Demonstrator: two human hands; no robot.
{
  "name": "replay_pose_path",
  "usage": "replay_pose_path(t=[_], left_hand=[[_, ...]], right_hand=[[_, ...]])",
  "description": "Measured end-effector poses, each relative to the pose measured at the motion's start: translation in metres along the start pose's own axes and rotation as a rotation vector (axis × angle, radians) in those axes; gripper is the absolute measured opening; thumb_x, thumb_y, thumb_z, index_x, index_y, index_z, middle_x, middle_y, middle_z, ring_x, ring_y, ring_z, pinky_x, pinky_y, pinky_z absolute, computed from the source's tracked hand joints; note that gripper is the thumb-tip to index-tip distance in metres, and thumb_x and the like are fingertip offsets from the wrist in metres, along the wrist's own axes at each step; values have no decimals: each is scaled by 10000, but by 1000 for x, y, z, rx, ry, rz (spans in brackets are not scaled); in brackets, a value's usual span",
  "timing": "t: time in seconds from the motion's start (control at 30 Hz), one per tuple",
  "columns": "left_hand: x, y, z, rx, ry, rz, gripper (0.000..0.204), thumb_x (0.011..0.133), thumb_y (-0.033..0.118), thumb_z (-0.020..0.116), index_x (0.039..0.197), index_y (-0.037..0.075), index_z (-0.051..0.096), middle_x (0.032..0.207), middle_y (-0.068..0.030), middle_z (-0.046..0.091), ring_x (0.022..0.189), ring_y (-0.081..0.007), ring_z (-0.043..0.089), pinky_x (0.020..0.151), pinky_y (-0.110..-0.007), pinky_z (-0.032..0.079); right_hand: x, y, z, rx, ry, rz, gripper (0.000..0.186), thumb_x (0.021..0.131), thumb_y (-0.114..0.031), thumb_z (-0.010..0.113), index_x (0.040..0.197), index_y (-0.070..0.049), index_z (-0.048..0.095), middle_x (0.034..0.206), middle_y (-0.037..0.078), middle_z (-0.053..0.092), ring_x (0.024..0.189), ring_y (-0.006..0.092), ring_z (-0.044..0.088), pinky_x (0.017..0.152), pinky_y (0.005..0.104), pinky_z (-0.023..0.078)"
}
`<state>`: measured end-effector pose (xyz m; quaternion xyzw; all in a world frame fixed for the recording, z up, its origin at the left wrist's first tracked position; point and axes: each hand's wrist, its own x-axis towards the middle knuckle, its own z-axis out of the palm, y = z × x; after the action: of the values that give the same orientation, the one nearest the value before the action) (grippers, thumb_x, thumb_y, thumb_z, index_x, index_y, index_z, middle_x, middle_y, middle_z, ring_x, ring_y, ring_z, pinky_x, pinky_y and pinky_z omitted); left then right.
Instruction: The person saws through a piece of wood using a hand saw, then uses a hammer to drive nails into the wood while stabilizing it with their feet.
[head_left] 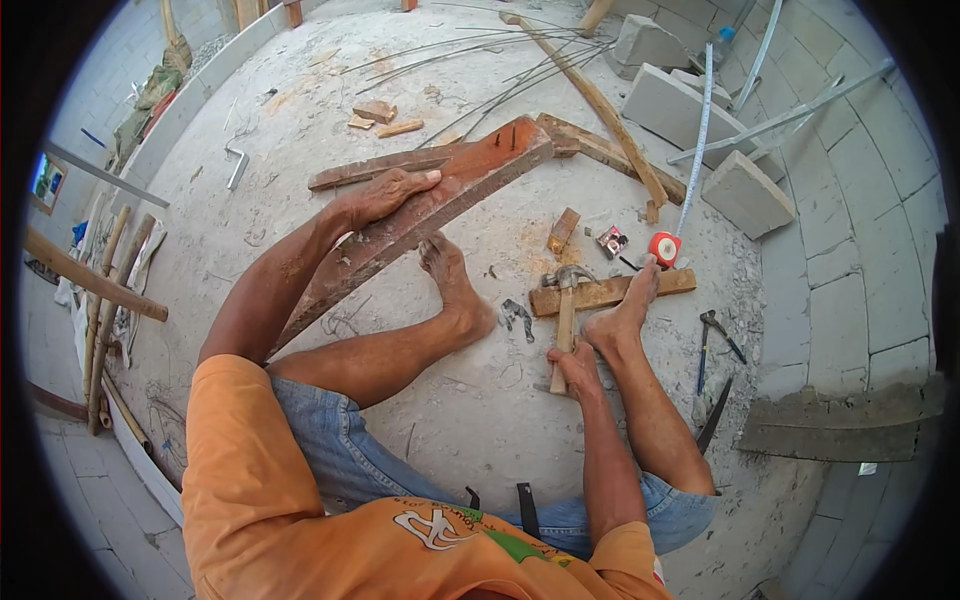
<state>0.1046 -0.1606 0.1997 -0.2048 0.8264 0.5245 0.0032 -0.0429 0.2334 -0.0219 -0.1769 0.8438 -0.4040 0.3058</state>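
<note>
My left hand (385, 196) is wrapped over a long, reddish-brown wooden beam (440, 205), which slants from beside my left leg up to the far middle. Two dark nails (515, 130) stick up from the beam's far end. My right hand (574, 366) is closed round the wooden handle of a claw hammer (566, 318). The hammer's metal head lies over a short wooden block (612, 291) on the floor, beside my right foot. Small dark pieces (518, 318), perhaps nails, lie left of the hammer.
A red tape measure (664, 248) lies past my right foot, its blade run out. Pincers (712, 345) and a saw blade (714, 415) are at right. Grey blocks (748, 194), a timber pole (600, 105), thin rods (480, 60) and wood scraps (376, 111) lie farther off.
</note>
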Motion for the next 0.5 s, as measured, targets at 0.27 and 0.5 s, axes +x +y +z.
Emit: replay_pose_path(t=[0.27,0.5], left_hand=[[3,-23,27,-129,-214,-97,656,1053,579,432,1217,4,703,1093,-89,710,967,-120,634,879,-288,501],[-6,-31,29,-127,-220,-65,703,1040,598,442,1322,-12,648,1216,-122,696,1084,-162,632,981,-293,470]], right_hand=[[14,-33,-1,849,-83,193,228,892,-118,709,1037,-29,557,744,48,559,535,145,556,444,298,474],[-57,-109,-32,740,172,-30,273,994,-262,665,1088,-52,518,742,30,524,500,126,526,415,280,454]])
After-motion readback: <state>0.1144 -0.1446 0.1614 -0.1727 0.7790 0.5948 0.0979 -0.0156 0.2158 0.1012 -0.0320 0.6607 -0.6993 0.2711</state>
